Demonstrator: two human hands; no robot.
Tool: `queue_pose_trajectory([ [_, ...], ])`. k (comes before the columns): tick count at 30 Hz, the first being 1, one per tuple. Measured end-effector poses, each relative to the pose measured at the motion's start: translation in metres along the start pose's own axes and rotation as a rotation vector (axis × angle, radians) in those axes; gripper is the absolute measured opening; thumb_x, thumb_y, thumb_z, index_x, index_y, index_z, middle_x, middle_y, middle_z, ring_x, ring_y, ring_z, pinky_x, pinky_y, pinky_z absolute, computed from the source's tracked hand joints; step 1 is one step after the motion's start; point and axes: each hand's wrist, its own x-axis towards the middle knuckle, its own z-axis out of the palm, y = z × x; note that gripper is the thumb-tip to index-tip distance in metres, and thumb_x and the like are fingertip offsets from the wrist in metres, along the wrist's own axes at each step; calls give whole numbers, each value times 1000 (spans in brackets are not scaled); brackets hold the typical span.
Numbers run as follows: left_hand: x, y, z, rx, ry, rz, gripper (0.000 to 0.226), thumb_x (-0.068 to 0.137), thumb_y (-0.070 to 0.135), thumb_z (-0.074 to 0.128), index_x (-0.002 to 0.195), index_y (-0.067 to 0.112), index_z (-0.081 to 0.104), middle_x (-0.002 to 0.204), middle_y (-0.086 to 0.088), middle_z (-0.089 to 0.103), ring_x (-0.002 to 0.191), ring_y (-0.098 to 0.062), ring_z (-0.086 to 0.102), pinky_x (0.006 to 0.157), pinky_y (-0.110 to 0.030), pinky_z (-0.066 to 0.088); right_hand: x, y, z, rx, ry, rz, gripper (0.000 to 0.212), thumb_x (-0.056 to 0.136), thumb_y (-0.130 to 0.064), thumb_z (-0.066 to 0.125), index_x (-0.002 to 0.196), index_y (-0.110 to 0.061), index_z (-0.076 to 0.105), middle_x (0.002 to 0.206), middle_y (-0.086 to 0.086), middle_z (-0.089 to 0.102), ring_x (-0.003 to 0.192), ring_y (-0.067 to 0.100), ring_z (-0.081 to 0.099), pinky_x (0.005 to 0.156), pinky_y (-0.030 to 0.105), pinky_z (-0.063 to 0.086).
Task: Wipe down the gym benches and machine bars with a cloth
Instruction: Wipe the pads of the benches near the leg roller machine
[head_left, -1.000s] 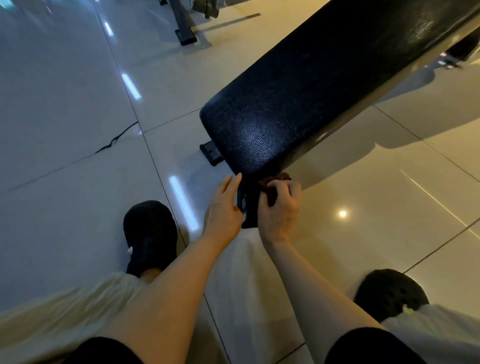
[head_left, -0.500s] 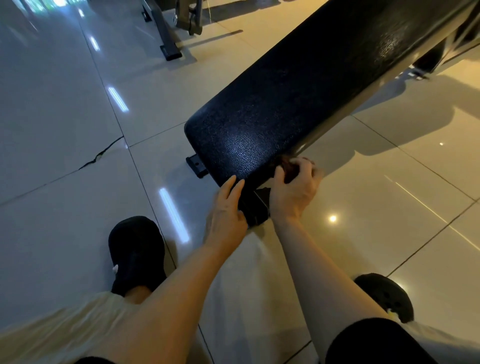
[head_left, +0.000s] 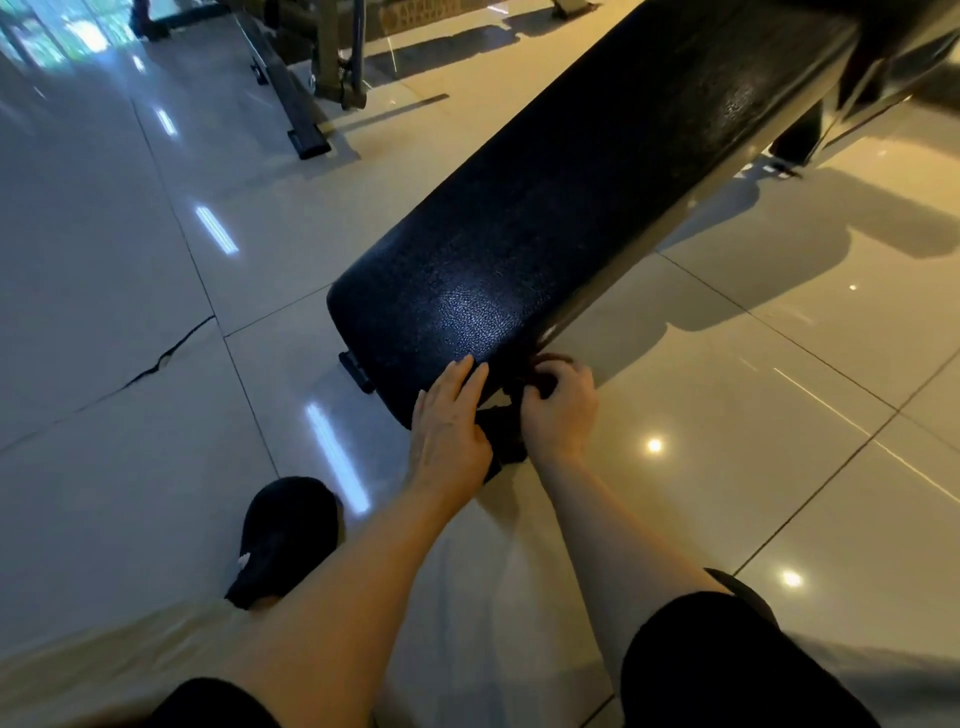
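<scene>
dark cloth (head_left: 501, 434) bunched, half hidden between both hands under bench (head_left: 545, 228).

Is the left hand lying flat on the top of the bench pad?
No, the left hand rests against the near end of the bench pad, fingers straight.

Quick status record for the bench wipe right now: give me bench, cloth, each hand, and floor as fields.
bench: black padded bench, runs from near centre up to the top right
cloth: dark cloth, at the bench's near end, partly hidden between the hands
left hand: left hand, fingers straight, resting on the bench's near end
right hand: right hand, fingers curled, gripping the cloth at the bench's near right corner
floor: glossy tiled floor; a crack left of the bench
</scene>
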Motion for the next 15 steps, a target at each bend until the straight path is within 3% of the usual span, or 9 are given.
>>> queue_pose_trajectory([
  [2,2,8,-4,11,-48,13,68,90,-5,47,151,16,26,159,-2,18,147,-15,12,121,-42,5,8,7,-17,-30,14,126,20,84,-4,61,102,-6,69,106,10,54,101,26,54,77,14,29],
  [5,7,14,-16,34,-121,29,69,91,-4,46,152,20,24,160,2,15,147,-13,13,121,-40,4,14,-16,-36,56,134,-22,24,82,-7,68,107,-7,66,114,10,52,104,18,50,90,21,37],
  [7,10,16,-23,54,-163,25,68,91,-3,45,152,20,24,161,2,13,147,-15,13,121,-40,7,18,-31,-39,33,-21,-70,32,83,-10,69,115,-10,63,121,6,49,107,12,44,94,21,35],
  [10,11,25,-23,11,-163,-10,63,92,-2,45,150,16,28,160,-1,16,146,-19,18,119,-38,17,31,-22,-39,-114,-233,19,31,83,-10,67,114,-11,66,120,8,55,110,21,53,93,26,41],
  [12,13,31,-18,-17,-114,-27,62,92,0,46,150,14,29,160,-4,18,146,-20,18,119,-40,18,36,-9,-40,-140,-163,-26,25,81,-8,66,106,-10,70,110,9,60,103,24,57,85,22,40],
  [15,21,37,-7,-4,-27,-8,63,90,-3,47,149,11,30,159,-6,22,146,-20,17,118,-45,19,31,-2,-36,8,92,-177,21,78,-2,69,99,-6,70,104,10,59,95,19,55,81,14,34],
])
